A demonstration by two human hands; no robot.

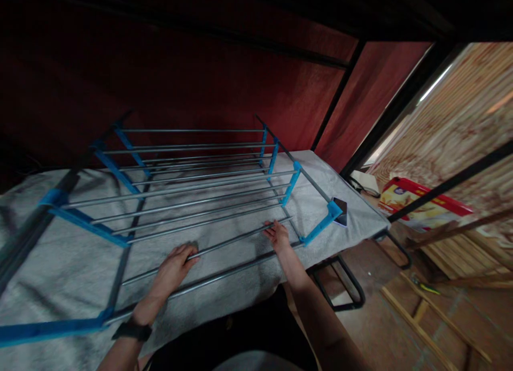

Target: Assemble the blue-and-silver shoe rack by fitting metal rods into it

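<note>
A metal rack of thin silver rods with blue plastic end pieces lies on its side on a grey cloth-covered bed. My left hand curls its fingers over one of the near rods, gripping it. My right hand holds the same rod further right, fingers closed round it near the blue corner joint. A black watch sits on my left wrist.
A dark red wall stands behind the bed, and black bunk frame bars cross overhead. A small dark object lies on the bed's right corner. On the floor to the right are a red printed box, wooden slats and a small tool.
</note>
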